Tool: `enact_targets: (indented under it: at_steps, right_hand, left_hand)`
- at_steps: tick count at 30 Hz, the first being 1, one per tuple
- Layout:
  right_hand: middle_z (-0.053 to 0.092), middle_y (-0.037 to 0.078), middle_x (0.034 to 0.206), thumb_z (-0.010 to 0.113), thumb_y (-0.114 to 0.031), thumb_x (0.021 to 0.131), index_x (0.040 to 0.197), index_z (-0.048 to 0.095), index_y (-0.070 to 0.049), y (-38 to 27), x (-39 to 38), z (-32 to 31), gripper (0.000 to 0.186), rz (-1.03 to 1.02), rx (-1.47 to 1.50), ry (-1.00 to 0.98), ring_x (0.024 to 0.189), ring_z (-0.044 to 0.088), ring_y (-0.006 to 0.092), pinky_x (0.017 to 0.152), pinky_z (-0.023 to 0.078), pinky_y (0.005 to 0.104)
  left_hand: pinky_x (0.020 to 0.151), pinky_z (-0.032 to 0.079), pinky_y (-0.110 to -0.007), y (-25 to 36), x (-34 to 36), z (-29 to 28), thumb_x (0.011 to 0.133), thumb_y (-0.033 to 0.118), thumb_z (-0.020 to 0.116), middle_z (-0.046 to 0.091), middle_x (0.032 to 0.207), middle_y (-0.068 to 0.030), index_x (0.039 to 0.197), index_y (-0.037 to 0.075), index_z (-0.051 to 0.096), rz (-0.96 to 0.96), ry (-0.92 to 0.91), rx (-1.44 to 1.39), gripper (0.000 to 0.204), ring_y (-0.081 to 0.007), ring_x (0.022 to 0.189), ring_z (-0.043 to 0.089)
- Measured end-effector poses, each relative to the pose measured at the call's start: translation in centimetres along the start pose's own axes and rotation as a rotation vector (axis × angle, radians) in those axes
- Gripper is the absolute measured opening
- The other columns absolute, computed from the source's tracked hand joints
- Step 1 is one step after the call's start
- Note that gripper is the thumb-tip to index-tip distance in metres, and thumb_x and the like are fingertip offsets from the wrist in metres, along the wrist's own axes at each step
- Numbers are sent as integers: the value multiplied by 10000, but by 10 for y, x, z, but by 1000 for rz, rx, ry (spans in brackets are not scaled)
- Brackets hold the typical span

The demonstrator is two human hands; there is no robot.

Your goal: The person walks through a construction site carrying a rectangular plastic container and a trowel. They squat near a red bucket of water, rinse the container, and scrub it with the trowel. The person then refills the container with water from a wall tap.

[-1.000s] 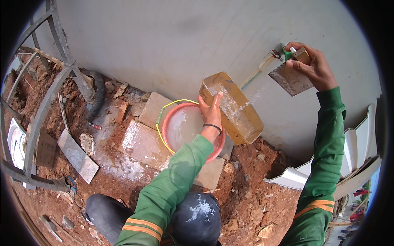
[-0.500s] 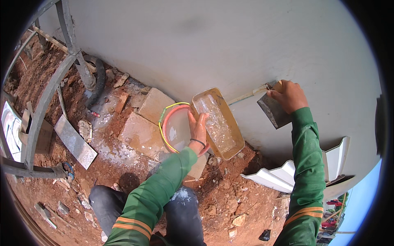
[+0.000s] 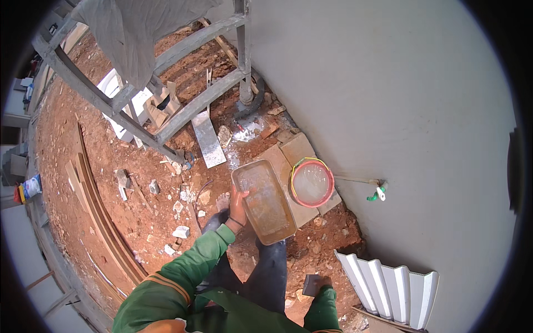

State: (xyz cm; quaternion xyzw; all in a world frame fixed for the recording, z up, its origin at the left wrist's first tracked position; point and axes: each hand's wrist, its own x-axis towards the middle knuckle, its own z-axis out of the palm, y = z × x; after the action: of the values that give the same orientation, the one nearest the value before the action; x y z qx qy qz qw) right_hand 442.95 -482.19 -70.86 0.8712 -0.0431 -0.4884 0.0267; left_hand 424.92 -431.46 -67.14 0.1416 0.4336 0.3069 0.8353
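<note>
My left hand (image 3: 238, 207) grips the near left side of a tan rectangular tray (image 3: 271, 208), fingers hidden under it and thumb over the rim. The tray's inside looks wet, and it is held above my knees. Low in view, my right hand (image 3: 323, 283) is closed around a wide-bladed scraper (image 3: 311, 285), with its handle mostly hidden in the fist. Right of the tray, a red-rimmed bucket (image 3: 314, 205) of cloudy water stands on flat slabs, its yellow handle resting against the rim.
A grey wall (image 3: 400, 100) rises on the right, with a green-handled tap (image 3: 379, 193) on it. White corrugated sheeting (image 3: 388, 286) leans at its base. Grey scaffolding (image 3: 191, 114) stands at the far left. Long planks (image 3: 100, 205) and rubble lie on red soil.
The view has swung left. My left hand, earlier open over the tray beside the bucket, now holds the tray left of the bucket. My right hand has lowered the scraper from beside the wall.
</note>
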Motion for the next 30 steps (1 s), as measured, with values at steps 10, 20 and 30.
enact_targets:
  at_steps: [10,20,30]
  right_hand:
    - [645,162,1051,780,-267,690,1123,621,-33,17,-51,-20,517,-472,-391,-288,955,601,290,846,490,447]
    - [647,71,715,639,-14,684,857,670,1,-328,-111,-154,176,-726,433,-225,572,602,194,554,510,329]
    - [685,201,776,695,-179,729,930,694,36,-567,-180,0,294,-1102,-308,18,709,674,307,673,517,418]
  left_hand:
    - [840,515,-415,120,-202,-63,854,229,522,538,1100,-76,1241,144,455,425,373,-285,401,-232,1015,563]
    - [839,508,-423,181,-298,-170,828,223,543,516,1016,-56,1100,149,455,836,682,-624,295,-221,973,557]
    - [889,475,-474,304,-340,-232,817,259,532,511,1205,-18,1258,243,458,976,957,-717,448,-220,1094,530]
